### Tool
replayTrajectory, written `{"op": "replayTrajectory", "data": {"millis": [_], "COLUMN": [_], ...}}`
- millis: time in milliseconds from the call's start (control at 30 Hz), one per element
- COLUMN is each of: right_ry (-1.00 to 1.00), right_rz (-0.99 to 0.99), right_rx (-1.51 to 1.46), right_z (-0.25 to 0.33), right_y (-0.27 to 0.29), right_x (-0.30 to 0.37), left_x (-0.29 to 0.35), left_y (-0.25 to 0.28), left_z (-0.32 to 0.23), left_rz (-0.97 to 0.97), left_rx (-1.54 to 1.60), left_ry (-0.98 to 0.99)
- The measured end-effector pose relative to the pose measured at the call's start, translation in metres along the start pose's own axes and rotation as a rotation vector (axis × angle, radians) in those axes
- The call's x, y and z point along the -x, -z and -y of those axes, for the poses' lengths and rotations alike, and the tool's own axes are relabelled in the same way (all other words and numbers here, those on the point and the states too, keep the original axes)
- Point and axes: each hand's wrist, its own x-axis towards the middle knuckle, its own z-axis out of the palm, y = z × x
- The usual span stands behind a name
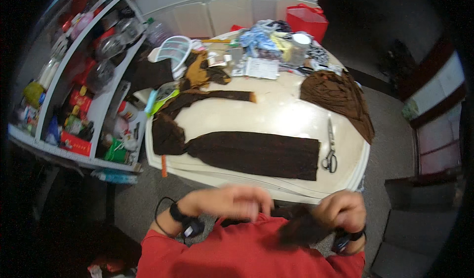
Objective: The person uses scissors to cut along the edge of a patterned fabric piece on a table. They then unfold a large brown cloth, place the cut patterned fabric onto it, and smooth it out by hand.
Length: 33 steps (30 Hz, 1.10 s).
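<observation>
My right hand [345, 210] is closed on a bunched piece of dark brown cloth [306, 227], which hangs blurred against my red shirt. My left hand [242, 201] hovers in front of me near the table's front edge; motion smears it, but its fingers look loosely spread with nothing in them. Beyond both hands, a long dark brown fabric panel [256, 153] lies flat on the white table [217, 116]. It joins a crumpled dark part at the left, from which a narrower strip [212, 96] runs back to the right. Black-handled scissors [329, 154] rest right of the panel.
Brown folded cloth [338, 98] drapes over the table's right edge. At the back are a red bag [307, 21], a clear jar [298, 51], blue cloth [259, 38], papers [262, 68] and a white-rimmed basket [174, 51]. Packed shelves [106, 95] stand left. Thin strips [237, 177] lie along the front edge.
</observation>
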Motion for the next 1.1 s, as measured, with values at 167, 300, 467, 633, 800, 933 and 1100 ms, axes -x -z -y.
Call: {"op": "replayTrajectory", "data": {"millis": [167,300,467,633,800,933,1100], "right_ry": [-0.007,0.059,-0.087,-0.343,-0.389,-0.344,-0.231], "right_rz": [-0.618,-0.955,-0.829,-0.597,-0.558,-0.536,-0.385], "right_rx": [0.565,1.094,0.964,0.654,0.659,0.653,0.578], "right_z": [-0.034,-0.092,-0.097,-0.106,-0.121,-0.126,-0.137], "right_y": [0.14,0.239,0.211,0.124,0.083,0.055,0.031], "right_x": [0.053,0.106,0.09,0.03,0.004,-0.022,-0.077], "left_x": [0.054,0.121,0.104,0.081,0.081,0.093,0.137], "left_y": [0.161,0.262,0.287,0.313,0.319,0.278,0.204], "left_z": [0.147,0.241,0.226,0.204,0.17,0.091,-0.057], "left_rz": [-1.156,-1.326,-1.479,-1.524,-1.629,-1.358,-1.091], "left_rx": [0.226,0.673,0.899,0.952,0.898,0.608,0.138], "left_ry": [0.1,-0.036,-0.167,-0.041,-0.148,-0.417,-0.349]}}
